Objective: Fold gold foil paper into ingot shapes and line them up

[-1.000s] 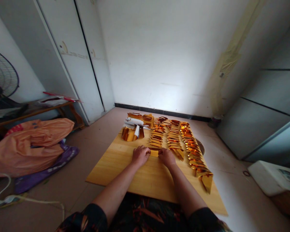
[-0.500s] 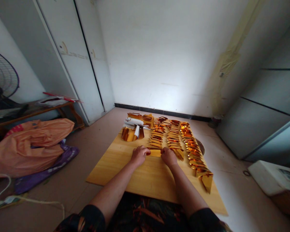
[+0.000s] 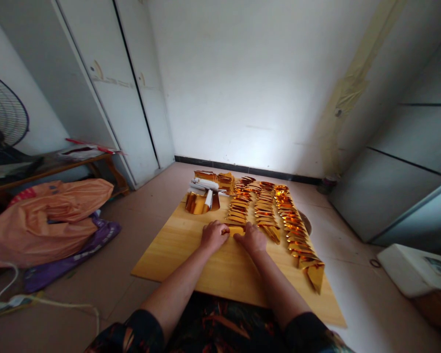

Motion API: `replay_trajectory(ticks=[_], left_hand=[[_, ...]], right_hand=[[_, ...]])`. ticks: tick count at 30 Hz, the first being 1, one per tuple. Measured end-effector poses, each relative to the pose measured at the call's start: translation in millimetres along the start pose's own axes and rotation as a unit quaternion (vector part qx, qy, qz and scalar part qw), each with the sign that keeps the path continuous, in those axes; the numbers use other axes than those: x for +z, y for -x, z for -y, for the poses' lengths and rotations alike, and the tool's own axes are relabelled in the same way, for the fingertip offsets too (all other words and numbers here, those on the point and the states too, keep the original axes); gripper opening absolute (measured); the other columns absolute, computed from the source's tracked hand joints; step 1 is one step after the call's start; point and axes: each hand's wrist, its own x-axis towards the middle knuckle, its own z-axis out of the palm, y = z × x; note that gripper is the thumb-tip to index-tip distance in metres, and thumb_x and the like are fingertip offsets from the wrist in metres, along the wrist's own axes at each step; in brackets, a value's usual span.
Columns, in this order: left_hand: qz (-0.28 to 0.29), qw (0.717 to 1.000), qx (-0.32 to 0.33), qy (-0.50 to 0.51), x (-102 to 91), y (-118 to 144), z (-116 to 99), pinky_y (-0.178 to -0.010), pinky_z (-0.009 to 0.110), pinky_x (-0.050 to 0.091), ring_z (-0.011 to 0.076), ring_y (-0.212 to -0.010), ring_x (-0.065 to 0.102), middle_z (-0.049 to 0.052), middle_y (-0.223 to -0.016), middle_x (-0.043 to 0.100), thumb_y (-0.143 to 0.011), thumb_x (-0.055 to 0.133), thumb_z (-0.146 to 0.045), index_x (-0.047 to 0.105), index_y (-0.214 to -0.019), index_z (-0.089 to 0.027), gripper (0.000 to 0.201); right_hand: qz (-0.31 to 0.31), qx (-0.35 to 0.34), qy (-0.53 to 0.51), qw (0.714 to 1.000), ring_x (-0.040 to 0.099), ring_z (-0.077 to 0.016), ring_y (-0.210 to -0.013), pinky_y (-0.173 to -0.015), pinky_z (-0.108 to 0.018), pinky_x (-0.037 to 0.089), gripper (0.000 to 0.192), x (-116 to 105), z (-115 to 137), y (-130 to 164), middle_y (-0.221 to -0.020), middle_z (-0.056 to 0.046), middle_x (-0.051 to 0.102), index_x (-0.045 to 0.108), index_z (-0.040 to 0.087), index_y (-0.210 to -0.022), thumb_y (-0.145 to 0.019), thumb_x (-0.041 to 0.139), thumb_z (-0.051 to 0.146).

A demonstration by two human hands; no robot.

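Compared w/ 0.5 s ago, both hands have been drawn closer together, so less of the gold foil sheet [image 3: 235,230] is left showing between them.

Head view: the left hand [image 3: 213,235] is seen knuckles-up on the wooden board [image 3: 176,250], fingers curled down onto the sheet's left end. The right hand [image 3: 253,239] is pressed flat-ish on the sheet's right end, fingers [image 3: 239,237] stretched toward the left hand; the two are nearly touching. Whether the sheet is pinched or only pressed can't be told, as the fingertips are hidden. The sheet is lying on the board, approx. mid-width, just at the near end of the left row of folded gold pieces [image 3: 238,208]. Two more rows are laid to the right: a middle row [image 3: 265,213] and a long right row [image 3: 296,233] running to the board's near right corner. Curled foil & white paper rolls [image 3: 203,196] are sat at the far left corner. Off the board, on the floor at left, an orange bag [image 3: 51,215] is seen, w/ a fan [image 3: 3,117] behind it.
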Motion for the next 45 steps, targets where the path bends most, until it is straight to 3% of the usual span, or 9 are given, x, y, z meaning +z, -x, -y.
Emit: replay_trajectory(ticks=[12,15,25,35,41,45], left_hand=[[0.027,0.999,0.028,0.017,2.3,-5.2,11.2,-0.082,0.026,0.041,0.0155,-0.095,0.059,-0.001,-0.098,0.067,-0.078,0.055,-0.01,0.069,-0.097,-0.027,0.029],[0.027,0.999,0.024,0.002,2.8,-3.6,10.3,-0.081,0.027,0.041,0.0164,-0.095,0.058,0.0,-0.096,0.067,-0.076,0.056,-0.009,0.067,-0.099,-0.026,0.031],[-0.011,0.997,0.038,0.062,0.1,5.4,9.5,-0.082,0.029,0.04,0.0164,-0.092,0.058,-0.002,-0.089,0.067,-0.069,0.057,-0.009,0.065,-0.077,-0.022,0.018],[-0.019,0.995,0.085,0.052,0.9,9.2,7.1,-0.085,0.031,0.038,0.0177,-0.095,0.058,0.001,-0.091,0.068,-0.076,0.063,-0.027,0.067,-0.068,-0.021,0.011],[-0.022,0.996,0.078,0.034,6.9,8.4,8.0,-0.081,0.03,0.037,0.0178,-0.093,0.055,0.0,-0.088,0.065,-0.069,0.072,-0.024,0.064,-0.065,-0.021,0.009],[-0.055,0.994,0.089,0.041,9.3,9.7,10.2,-0.078,0.03,0.037,0.0179,-0.09,0.054,0.0,-0.086,0.062,-0.065,0.073,-0.021,0.061,-0.07,-0.02,0.014]], right_hand=[[0.023,-0.021,-0.034,0.999,0.063,-0.0172,-0.084,-0.06,-0.022,0.035,0.019,-0.4,-17.2,-8.3,-0.095,-0.005,0.066,0.061,0.021,-0.093,-0.075,0.054,0.02],[0.018,-0.03,-0.037,0.999,0.062,-0.0155,-0.078,-0.056,-0.021,0.031,0.017,0.2,-19.8,-7.4,-0.09,-0.004,0.066,0.063,0.021,-0.09,-0.075,0.054,0.02],[-0.013,-0.063,-0.106,0.992,0.057,-0.0105,-0.075,-0.057,-0.017,0.032,0.015,2.8,-30.9,1.3,-0.084,0.001,0.064,0.064,0.021,-0.075,-0.071,0.053,0.011],[0.034,-0.113,-0.116,0.986,0.06,-0.014,-0.081,-0.062,-0.02,0.035,0.018,2.2,-35.2,2.1,-0.091,-0.001,0.067,0.071,0.022,-0.081,-0.078,0.054,0.026],[-0.039,-0.091,-0.132,0.986,0.054,-0.0121,-0.068,-0.057,-0.02,0.032,0.009,10.8,-37.4,2.2,-0.076,0.001,0.061,0.062,0.019,-0.074,-0.074,0.059,0.028],[-0.091,-0.066,-0.145,0.983,0.055,-0.0138,-0.075,-0.061,-0.021,0.036,0.018,16.0,-36.6,4.0,-0.086,-0.001,0.06,0.059,0.018,-0.088,-0.071,0.06,0.021]])
